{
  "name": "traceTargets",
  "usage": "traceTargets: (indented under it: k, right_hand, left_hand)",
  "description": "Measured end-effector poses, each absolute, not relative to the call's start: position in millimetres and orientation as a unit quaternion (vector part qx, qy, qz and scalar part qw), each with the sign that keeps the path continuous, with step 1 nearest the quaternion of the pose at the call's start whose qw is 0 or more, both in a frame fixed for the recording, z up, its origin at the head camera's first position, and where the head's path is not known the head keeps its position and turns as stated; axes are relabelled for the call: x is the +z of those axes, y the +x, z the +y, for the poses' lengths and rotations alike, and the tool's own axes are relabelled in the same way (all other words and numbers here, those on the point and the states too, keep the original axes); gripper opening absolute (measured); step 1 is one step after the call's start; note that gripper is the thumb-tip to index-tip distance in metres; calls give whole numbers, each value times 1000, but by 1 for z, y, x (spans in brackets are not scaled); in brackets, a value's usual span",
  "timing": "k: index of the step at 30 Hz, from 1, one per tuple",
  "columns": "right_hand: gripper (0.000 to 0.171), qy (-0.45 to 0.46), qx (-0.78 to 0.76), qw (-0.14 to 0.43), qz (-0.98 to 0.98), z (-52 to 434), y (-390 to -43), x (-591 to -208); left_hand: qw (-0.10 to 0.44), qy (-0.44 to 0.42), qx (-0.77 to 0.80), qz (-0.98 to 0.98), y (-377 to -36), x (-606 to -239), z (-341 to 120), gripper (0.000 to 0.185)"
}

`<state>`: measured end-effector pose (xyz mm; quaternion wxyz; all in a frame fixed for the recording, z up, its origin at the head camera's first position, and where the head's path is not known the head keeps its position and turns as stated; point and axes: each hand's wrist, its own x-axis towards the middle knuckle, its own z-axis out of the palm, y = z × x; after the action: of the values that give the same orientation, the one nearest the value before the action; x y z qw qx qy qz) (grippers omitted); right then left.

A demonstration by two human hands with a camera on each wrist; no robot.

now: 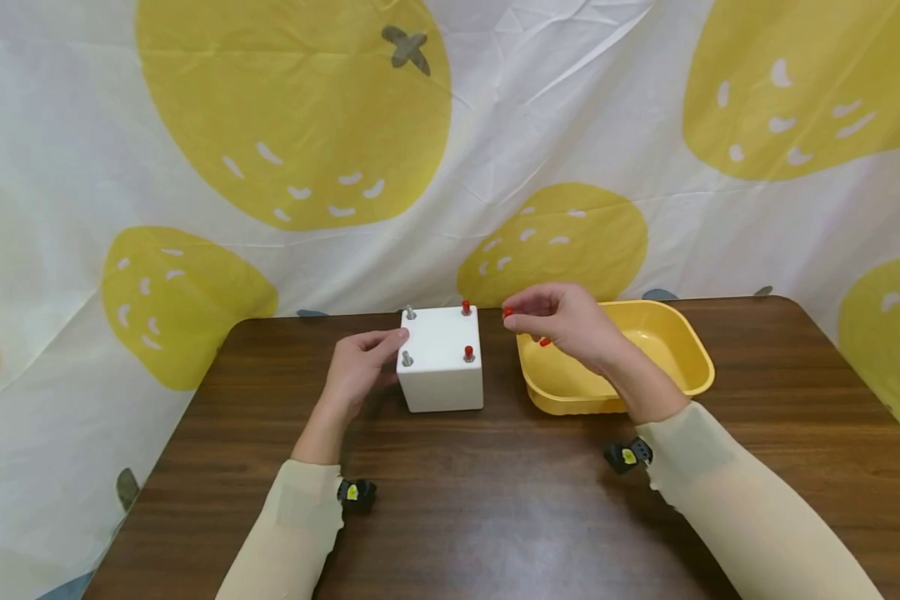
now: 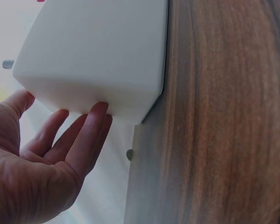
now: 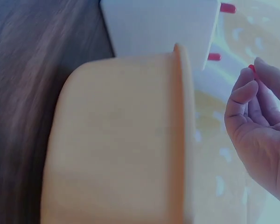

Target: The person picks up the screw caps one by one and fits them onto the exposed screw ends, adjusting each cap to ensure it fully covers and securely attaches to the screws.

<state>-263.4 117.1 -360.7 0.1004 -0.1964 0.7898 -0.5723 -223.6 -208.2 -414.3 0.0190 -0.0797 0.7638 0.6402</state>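
Red cap [image 1: 507, 312] is being pinched by right hand [image 1: 562, 323] fingertips; white block [image 1: 441, 358] is being steadied by left hand [image 1: 362, 364], fingers straight.

The red cap [image 3: 252, 69] pinched in the right hand [image 3: 263, 126] is mostly hidden behind the fingertips, so its shape cannot be told. The yellow tub [image 3: 121, 140] is blurred in the right wrist view and cut off at the bottom edge. The right hand also hides part of the tub's near wall in the head view, and the white block [image 2: 98, 51] runs off the top of the left wrist view.
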Motion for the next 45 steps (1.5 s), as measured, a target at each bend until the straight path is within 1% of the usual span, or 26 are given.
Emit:
traceTargets:
  k: [7,12,16,21,34,45]
  right_hand:
    - [32,-214,-568,95,789,100,-260,-352]
    - [29,-231,-571,101,781,86,-258,-348]
    - [27,-241,-570,102,779,76,-258,-347]
    - [30,-264,-577,102,766,64,-261,-350]
    - [20,-316,-543,75,774,37,-262,-354]
    - [18,-346,-516,76,780,16,-257,-354]
  left_hand:
    - [20,-80,643,761,-223,-413,-207,53]
    - [19,-81,643,761,-224,-413,-206,53]
    - [18,-81,646,759,-224,-414,-206,52]
    - [19,-79,646,759,-224,-414,-207,53]
    - [26,-78,639,765,-225,-413,-208,54]
    - [23,-64,647,759,-223,-414,-209,51]
